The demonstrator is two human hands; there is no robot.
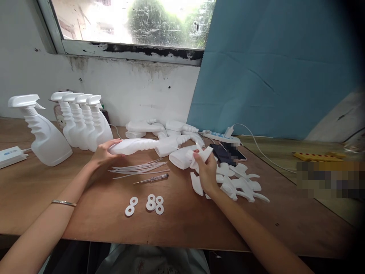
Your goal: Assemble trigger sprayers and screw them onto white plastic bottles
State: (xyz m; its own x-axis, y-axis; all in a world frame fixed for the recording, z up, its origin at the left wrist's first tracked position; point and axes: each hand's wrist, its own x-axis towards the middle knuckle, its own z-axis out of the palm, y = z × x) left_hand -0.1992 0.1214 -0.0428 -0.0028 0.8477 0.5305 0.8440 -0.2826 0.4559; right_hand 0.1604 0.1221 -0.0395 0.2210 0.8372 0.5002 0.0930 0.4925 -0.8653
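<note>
Head view: left hand is clasping a white bottle by its base, neck pointing right, beyond the straws. Right hand is pinching a white spray head near the loose spray heads.

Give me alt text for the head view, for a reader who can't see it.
A person's left hand holds a white bottle sideways over a wooden table; the right hand holds a small white plastic part. Nearby lie thin tubes, a screwdriver, washers, loose white parts and other bottles, while five spray bottles stand upright at the left.
</note>
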